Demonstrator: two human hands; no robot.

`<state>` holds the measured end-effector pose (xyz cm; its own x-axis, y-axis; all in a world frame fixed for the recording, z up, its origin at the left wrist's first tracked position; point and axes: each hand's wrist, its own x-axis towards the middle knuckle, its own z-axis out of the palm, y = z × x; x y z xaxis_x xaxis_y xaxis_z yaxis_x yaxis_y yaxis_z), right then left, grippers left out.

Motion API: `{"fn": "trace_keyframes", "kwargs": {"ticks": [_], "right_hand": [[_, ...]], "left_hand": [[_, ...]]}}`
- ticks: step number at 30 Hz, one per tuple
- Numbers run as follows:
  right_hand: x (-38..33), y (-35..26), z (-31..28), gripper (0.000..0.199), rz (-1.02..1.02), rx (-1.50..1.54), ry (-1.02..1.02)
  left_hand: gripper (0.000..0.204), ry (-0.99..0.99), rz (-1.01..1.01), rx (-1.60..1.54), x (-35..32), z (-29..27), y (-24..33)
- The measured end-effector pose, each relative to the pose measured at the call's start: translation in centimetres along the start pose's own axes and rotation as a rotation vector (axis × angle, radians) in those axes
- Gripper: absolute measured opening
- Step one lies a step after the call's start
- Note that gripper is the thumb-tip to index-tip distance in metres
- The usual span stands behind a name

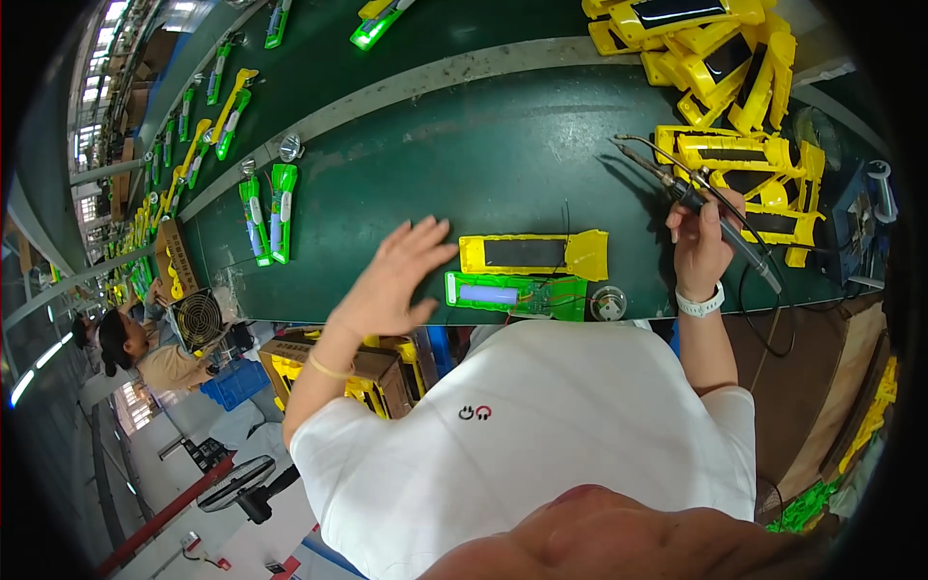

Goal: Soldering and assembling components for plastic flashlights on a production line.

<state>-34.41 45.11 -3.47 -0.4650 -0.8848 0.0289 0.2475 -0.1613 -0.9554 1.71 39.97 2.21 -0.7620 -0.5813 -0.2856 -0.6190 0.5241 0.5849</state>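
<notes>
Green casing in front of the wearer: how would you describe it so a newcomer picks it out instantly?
On the dark green bench, look just beyond the white shirt. The green casing lies there, between the shirt and a yellow casing. Unlike that neighbour, with its dark panel, it is bright green and holds a lilac cylinder.
</notes>
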Motion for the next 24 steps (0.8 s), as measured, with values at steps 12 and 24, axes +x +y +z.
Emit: {"fn": "trace_keyframes", "kwargs": {"ticks": [12, 24], "right_hand": [[-1.4, -0.4, -1.5, 0.022, -0.080, 0.051, 0.041], [-3.2, -1.0, -0.1, 0.023, 0.031, 0.065, -0.154]], "left_hand": [[0.061, 0.518, 0.218, 0.153, 8.3, 2.3, -1.0], [0.018, 0.670, 0.366, -0.119, 11.3, 4.9, 3.5]]}}
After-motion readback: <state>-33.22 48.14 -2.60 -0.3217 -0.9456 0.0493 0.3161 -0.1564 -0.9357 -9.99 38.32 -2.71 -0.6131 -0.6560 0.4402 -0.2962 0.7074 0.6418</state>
